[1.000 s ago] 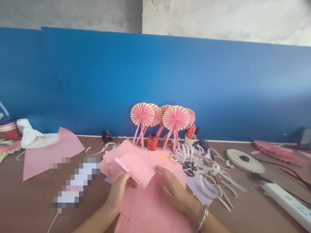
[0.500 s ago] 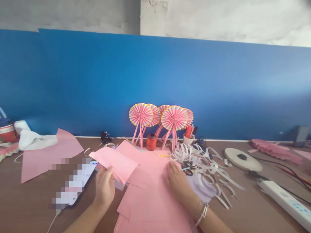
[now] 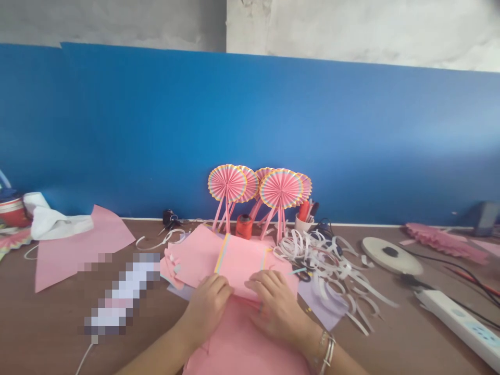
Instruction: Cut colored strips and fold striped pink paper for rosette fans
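Note:
Both my hands hold one pink paper sheet (image 3: 242, 263) with coloured edge stripes, raised at its far end above a stack of pink sheets (image 3: 242, 344). My left hand (image 3: 207, 307) grips its near left edge with curled fingers. My right hand (image 3: 275, 304), bangles on the wrist, pinches the near right edge. Several finished pink paper fans (image 3: 228, 183) on sticks lean against the blue wall behind.
A pile of curled white paper strips (image 3: 332, 260) lies right of the sheets, with scissors partly under it. A blurred-out phone (image 3: 121, 291) lies left. A red spool (image 3: 243, 227), pen cup (image 3: 302, 221), white round disc (image 3: 390, 255) and power strip (image 3: 461, 323) are also on the wooden table (image 3: 42, 323).
My left hand dropped the loose pink piece it held out to the left and came back to centre. Both hands now grip a striped pink sheet together.

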`<action>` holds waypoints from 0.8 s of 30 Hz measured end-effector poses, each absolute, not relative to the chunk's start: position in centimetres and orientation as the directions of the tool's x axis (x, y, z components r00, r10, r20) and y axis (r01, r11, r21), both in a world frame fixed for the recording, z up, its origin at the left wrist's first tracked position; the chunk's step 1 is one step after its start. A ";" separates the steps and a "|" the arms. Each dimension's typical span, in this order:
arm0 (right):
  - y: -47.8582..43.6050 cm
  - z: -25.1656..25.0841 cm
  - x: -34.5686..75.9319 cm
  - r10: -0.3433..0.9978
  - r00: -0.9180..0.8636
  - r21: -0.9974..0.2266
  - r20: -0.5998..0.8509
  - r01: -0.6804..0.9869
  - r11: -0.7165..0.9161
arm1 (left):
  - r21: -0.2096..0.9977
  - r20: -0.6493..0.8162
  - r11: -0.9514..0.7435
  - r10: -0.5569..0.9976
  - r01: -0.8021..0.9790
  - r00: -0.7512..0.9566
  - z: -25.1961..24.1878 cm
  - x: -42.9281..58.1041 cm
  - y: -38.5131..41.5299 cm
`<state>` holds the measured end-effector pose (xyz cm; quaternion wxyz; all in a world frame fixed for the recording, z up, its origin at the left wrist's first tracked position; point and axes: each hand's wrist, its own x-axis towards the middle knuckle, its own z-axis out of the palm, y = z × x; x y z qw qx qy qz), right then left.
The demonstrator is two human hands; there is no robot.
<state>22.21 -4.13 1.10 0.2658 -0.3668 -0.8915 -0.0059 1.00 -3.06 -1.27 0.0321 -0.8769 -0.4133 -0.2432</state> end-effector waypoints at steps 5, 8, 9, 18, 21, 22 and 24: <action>-3.5 0.2 21.8 0.767 -0.592 -0.182 0.248 0.749 0.637 | 0.175 0.337 -0.616 0.770 0.768 0.541 -2.0 1.3 -3.2; -3.4 0.0 22.3 0.783 -0.584 -0.197 0.217 0.759 0.620 | 0.255 0.290 -0.611 0.788 0.750 0.543 -1.7 1.1 -3.4; -3.4 0.1 22.5 0.787 -0.581 -0.217 0.209 0.757 0.616 | 0.296 0.272 -0.597 0.801 0.746 0.533 -1.5 0.9 -3.5; -3.5 0.5 23.7 0.854 -0.484 -0.529 0.189 0.683 0.504 | 0.588 0.118 -0.381 0.913 0.713 0.390 0.3 -0.4 -3.2; -3.2 0.2 23.7 0.906 -0.380 -0.581 0.185 0.701 0.413 | 0.652 0.111 -0.326 0.934 0.685 0.339 -0.1 -0.7 -2.8; -3.1 0.1 23.6 0.917 -0.357 -0.585 0.180 0.710 0.392 | 0.673 0.116 -0.314 0.939 0.669 0.324 -0.3 -0.7 -2.7; -2.9 0.0 23.6 0.924 -0.339 -0.583 0.174 0.721 0.374 | 0.714 0.132 -0.296 0.947 0.635 0.293 -0.6 -0.8 -2.5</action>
